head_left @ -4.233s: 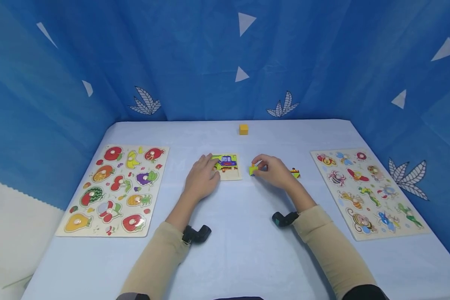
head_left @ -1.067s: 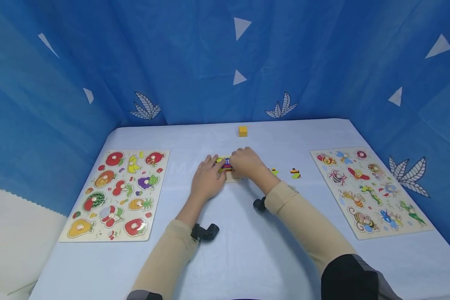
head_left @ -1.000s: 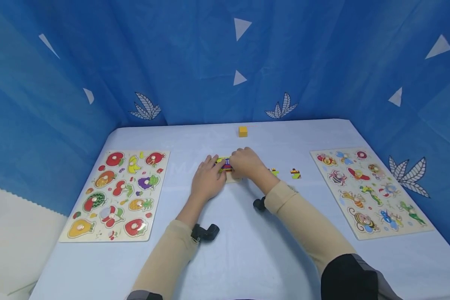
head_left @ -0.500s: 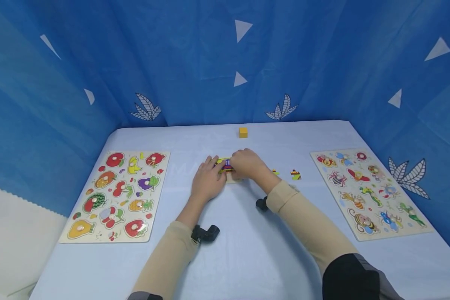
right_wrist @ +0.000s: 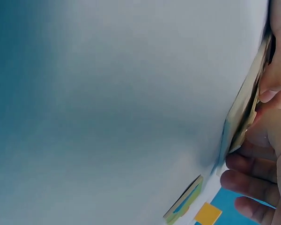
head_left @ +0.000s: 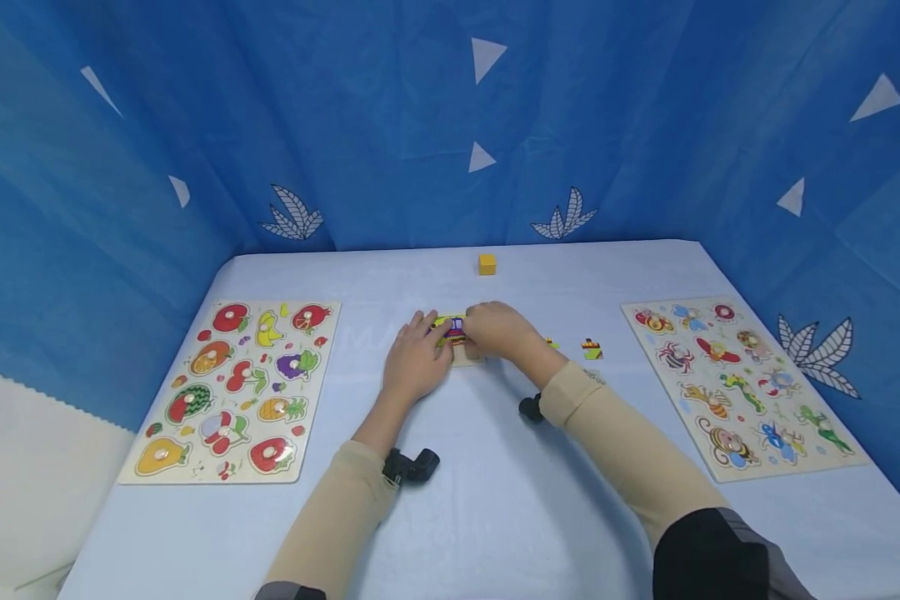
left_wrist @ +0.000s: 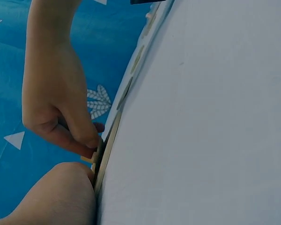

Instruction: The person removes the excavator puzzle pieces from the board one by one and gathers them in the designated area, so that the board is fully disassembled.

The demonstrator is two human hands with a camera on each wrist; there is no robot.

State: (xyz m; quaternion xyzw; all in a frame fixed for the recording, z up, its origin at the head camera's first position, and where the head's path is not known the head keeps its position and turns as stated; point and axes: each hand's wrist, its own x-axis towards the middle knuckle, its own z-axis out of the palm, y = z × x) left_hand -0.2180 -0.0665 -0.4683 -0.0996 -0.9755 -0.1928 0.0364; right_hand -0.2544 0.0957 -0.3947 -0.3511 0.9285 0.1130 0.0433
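Observation:
A small wooden jigsaw board (head_left: 465, 357) with a blue-and-red vehicle picture lies mid-table, largely covered by both hands. My left hand (head_left: 414, 362) rests on its left side, fingers spread straight; the left thumb (right_wrist: 272, 86) lies on the board in the right wrist view. At the board's right side, my right hand (head_left: 501, 330) pinches a jigsaw piece between thumb and forefinger, low against the board. In the left wrist view the piece (left_wrist: 99, 144) shows only as a thin dark edge under the right hand (left_wrist: 58, 101). Its picture is hidden.
Right of the board lies a loose jigsaw piece (head_left: 592, 349); another piece (head_left: 552, 342) is partly hidden behind the right wrist. A yellow cube (head_left: 487, 264) stands near the back edge. A fruit puzzle board (head_left: 297, 473) lies left, an insect puzzle board (head_left: 720, 475) right.
Since the oldest frame, my right hand has moved left from beside the board onto its right part. Over the last second the right forearm has shifted slightly rightward; the left hand stays put.

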